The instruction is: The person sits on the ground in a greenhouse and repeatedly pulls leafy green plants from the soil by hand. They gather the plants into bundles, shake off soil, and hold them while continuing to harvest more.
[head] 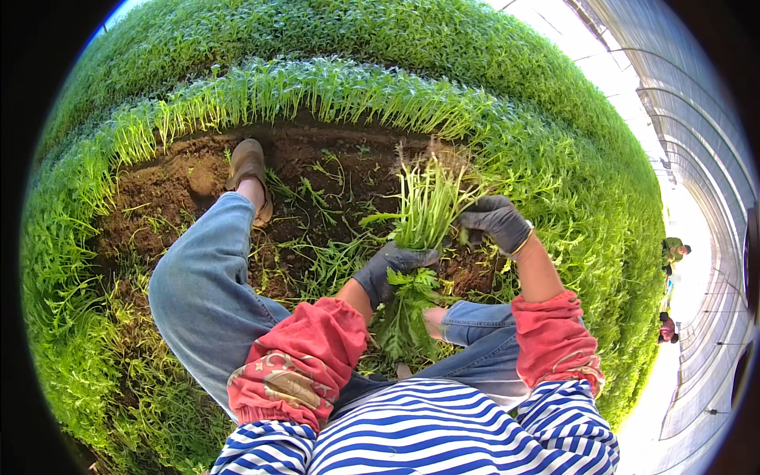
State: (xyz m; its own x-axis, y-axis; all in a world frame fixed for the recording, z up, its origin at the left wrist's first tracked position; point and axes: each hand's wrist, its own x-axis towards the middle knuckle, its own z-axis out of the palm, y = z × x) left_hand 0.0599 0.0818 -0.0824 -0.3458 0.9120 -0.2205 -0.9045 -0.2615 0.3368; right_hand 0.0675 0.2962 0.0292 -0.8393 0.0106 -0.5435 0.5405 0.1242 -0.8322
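Observation:
My left hand (392,270), in a dark grey glove, is closed around a bunch of leafy greens (424,208). The bunch's pale stems and thin roots point away from me, while its serrated leaves (407,320) hang down towards my lap. At the right side of the stems is my right hand (496,222), also gloved, with its fingers bent close to the outer stalks. Whether those fingers pinch a stalk is hard to make out. Loose cut or pulled greens (332,261) lie on the brown soil (199,178) in front of me.
A dense band of standing greens (332,89) curves around the bare soil. My shoe (248,172) rests on the soil at the left. Two people (674,252) are far off at the right, beneath the arched plastic greenhouse cover (689,107).

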